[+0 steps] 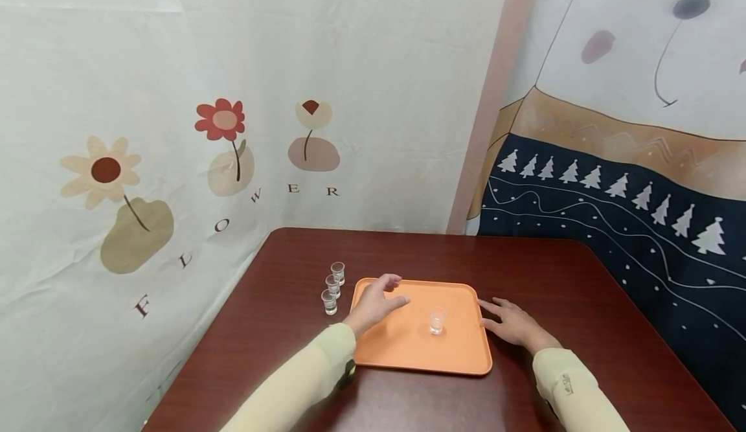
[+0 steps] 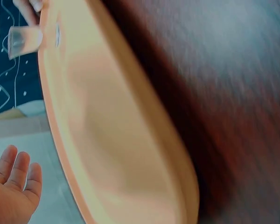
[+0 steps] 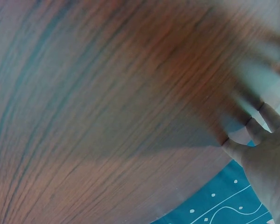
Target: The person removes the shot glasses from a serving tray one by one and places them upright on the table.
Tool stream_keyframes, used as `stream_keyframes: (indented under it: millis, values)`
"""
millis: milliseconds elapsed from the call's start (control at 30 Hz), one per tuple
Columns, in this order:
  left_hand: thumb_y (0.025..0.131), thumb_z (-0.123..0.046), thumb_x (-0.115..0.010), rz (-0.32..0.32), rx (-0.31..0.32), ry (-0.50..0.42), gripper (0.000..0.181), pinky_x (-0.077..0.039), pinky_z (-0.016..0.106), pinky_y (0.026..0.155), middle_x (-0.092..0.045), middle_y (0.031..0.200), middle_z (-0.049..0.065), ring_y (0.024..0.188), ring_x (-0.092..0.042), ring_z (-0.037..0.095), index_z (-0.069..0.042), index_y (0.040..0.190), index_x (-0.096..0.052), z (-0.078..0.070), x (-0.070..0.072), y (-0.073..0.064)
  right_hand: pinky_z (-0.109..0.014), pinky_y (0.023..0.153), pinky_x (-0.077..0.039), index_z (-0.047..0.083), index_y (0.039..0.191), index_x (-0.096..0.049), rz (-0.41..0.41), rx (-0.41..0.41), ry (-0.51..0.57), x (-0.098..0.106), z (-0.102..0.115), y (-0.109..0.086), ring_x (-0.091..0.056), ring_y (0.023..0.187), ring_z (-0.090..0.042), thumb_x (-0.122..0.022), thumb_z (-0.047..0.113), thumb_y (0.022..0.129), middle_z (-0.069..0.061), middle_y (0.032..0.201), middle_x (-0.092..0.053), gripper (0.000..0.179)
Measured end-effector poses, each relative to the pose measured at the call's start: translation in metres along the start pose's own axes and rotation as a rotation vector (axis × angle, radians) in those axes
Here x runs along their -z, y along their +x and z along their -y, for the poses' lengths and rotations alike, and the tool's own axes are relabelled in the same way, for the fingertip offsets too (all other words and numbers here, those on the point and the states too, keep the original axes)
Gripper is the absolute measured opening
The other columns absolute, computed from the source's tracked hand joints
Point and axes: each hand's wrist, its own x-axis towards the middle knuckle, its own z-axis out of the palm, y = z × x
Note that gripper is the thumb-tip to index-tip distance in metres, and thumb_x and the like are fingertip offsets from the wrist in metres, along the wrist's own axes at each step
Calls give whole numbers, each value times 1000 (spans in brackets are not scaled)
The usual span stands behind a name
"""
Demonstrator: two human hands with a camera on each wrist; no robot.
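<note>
An orange tray [image 1: 408, 354] lies on the dark red table, and one small clear shot glass [image 1: 437, 321] with clear liquid stands on it, right of the middle. My left hand [image 1: 377, 304] hovers over the tray's left part, fingers relaxed and holding nothing; in the left wrist view its fingers [image 2: 19, 170] show loosely bent. At the tray's right edge, my right hand [image 1: 511, 323] rests with fingers extended, fingertips at or close to the rim. In the right wrist view that hand [image 3: 266, 158] lies low by the tabletop, its fingers spread.
Left of the tray stand three more shot glasses in a slanting row: a near one [image 1: 329, 302], a middle one [image 1: 333, 286] and a far one [image 1: 338, 273]. The table [image 1: 419, 257] meets a curtain printed with flowers [image 1: 379, 127] behind it. A dark patterned cloth [image 1: 583, 205] hangs at right.
</note>
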Motion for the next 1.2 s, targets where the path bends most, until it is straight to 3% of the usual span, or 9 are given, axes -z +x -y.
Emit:
stream_keyframes:
  millis: [567, 767, 1200]
  values:
    - [86, -22, -80, 118, -68, 1, 51, -49, 42, 91, -63, 122, 15, 110, -58, 30, 0, 126, -60, -1, -53, -3, -71, 103, -30, 15, 150, -45, 0, -10, 11, -1, 0, 0, -33, 134, -54, -58, 45, 98, -32, 149, -35, 62]
    - [85, -22, -81, 129, -56, 12, 47, -50, 37, 88, -65, 117, 8, 106, -59, 25, -3, 123, -63, -2, -61, -4, -70, 103, -30, 16, 150, -44, 0, -14, 11, -2, -1, 2, -33, 135, -54, -58, 47, 98, -31, 149, -35, 62]
    - [85, -17, -79, 127, -108, 29, 23, -50, 25, 77, -63, 94, -3, 90, -62, 17, -7, 101, -65, -3, -68, 0, -72, 102, -29, 16, 150, -45, -9, 3, 12, 0, -2, 2, -33, 134, -55, -57, 47, 98, -32, 149, -35, 61]
